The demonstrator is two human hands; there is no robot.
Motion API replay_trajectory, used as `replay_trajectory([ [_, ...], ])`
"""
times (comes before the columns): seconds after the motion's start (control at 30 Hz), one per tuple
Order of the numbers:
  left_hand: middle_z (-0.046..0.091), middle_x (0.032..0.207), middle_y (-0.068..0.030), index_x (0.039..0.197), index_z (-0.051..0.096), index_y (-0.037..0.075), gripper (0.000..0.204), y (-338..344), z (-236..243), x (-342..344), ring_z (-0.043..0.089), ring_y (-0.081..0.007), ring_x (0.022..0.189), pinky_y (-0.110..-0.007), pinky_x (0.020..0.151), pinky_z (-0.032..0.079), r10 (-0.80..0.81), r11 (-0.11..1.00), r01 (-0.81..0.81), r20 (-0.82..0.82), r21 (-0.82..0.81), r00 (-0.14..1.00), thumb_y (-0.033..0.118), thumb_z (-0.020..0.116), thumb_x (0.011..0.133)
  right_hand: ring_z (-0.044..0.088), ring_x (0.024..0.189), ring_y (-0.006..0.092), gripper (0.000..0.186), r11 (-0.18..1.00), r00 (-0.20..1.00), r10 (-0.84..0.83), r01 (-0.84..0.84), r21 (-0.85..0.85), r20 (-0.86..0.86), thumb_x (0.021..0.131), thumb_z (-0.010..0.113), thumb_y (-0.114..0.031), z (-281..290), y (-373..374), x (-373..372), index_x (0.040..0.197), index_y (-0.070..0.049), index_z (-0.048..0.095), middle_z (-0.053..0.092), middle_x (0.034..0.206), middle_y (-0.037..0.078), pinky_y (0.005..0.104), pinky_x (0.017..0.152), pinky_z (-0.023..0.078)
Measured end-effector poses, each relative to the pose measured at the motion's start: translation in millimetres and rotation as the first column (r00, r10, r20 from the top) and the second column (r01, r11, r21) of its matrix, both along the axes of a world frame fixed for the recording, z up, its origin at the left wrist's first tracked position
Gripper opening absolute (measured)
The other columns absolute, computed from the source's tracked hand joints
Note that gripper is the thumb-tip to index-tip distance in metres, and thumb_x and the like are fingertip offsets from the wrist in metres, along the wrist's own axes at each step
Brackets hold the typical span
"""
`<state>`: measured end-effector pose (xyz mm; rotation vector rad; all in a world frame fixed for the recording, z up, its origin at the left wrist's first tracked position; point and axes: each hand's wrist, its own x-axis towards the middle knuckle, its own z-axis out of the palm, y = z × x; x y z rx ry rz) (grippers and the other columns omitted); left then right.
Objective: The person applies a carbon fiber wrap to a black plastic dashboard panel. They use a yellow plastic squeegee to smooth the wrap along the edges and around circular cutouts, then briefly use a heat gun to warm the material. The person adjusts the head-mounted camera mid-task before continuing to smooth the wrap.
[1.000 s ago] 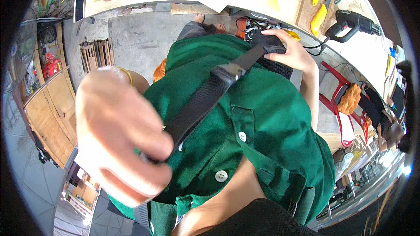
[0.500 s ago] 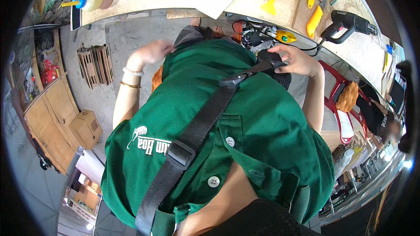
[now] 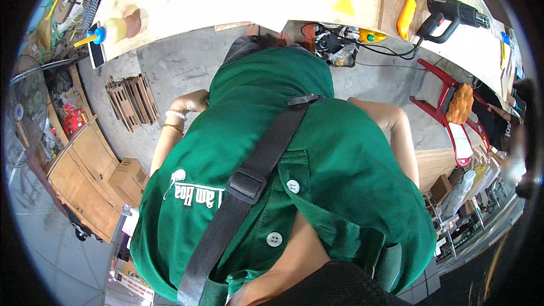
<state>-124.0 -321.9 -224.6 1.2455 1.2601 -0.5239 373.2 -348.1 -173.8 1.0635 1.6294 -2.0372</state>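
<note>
The left hand (image 3: 192, 101) is resting at one side of the green shirt (image 3: 351, 164), and the right hand (image 3: 375, 112) is sitting at the other, partly hidden; I cannot tell whether their fingers are spreading, closing or holding anything. The black strap (image 3: 276, 141) is running diagonally across the chest. Ahead, a black heat gun (image 3: 452, 18) is lying on the worktop (image 3: 368, 11).

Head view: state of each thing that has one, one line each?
Black strap, threaded through slide buckle
Strap clip, can't tell if fastened
Green shirt, open at neck
Left hand, at waist, grip hidden
Right hand, at waist, grip hidden
Heat gun, lying on table, on/off unclear
Squeeze bottle, nozzle fitted
Cabinet doors, shut
</note>
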Motion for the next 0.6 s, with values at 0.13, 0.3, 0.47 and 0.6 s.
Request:
replay_trajectory([
  [0.13, 0.073, 0.089, -0.0193, 0.089, 0.070, -0.003, 0.037, 0, -35, -24, 0.070, -0.0304, 0.084, -0.042, 0.074, 0.053, -0.205, 0.970, 0.207, -0.029, 0.128, 0.978, 0.026, 0.074, 0.067, 0.067, 0.102, 0.0229, 0.049, 0.938, 0.865, -0.204, 0.306, -0.160, 0.458, 0.088, 0.062, -0.023, -60, 15, 4, 0.133, -0.008, 0.052, 0.065, 0.125, 0.008, 0.0347, 0.066, 0.059],
  [0.3, 0.072, 0.094, -0.0163, 0.091, 0.073, 0.008, 0.027, 11, -77, -51, 0.069, -0.0370, 0.091, -0.045, 0.080, 0.055, -0.205, 0.899, 0.318, -0.352, 0.301, 0.913, 0.028, 0.067, 0.074, 0.071, 0.088, 0.0229, 0.026, 0.986, 0.949, -0.162, 0.144, 0.086, 0.270, 0.083, 0.065, -0.020, -121, -5, -29, 0.103, -0.005, 0.070, 0.073, 0.099, 0.011, 0.0362, 0.069, 0.057],
  [0.47, 0.072, 0.100, -0.0151, 0.103, 0.074, 0.016, 0.026, 26, -96, -67, 0.069, -0.0363, 0.092, -0.044, 0.080, 0.054, -0.469, 0.867, 0.473, -0.065, 0.154, 0.881, 0.024, 0.063, 0.081, 0.071, 0.079, 0.0281, 0.011, 0.908, 0.879, -0.252, 0.070, 0.412, 0.405, 0.074, 0.071, -0.018, -115, 11, -32, 0.079, -0.009, 0.075, 0.072, 0.078, 0.012, 0.0411, 0.073, 0.055],
  [0.6, 0.071, 0.101, -0.0181, 0.105, 0.071, 0.008, 0.024, 51, -88, -42, 0.068, -0.0370, 0.096, -0.044, 0.084, 0.053, -0.235, 0.863, 0.263, -0.119, 0.431, 0.965, 0.014, 0.055, 0.089, 0.071, 0.082, 0.0280, 0.009, 0.970, 0.859, 0.056, -0.169, 0.177, 0.510, 0.076, 0.071, -0.017, -84, 56, -61, 0.081, -0.010, 0.075, 0.073, 0.080, 0.012, 0.0403, 0.075, 0.054],
])
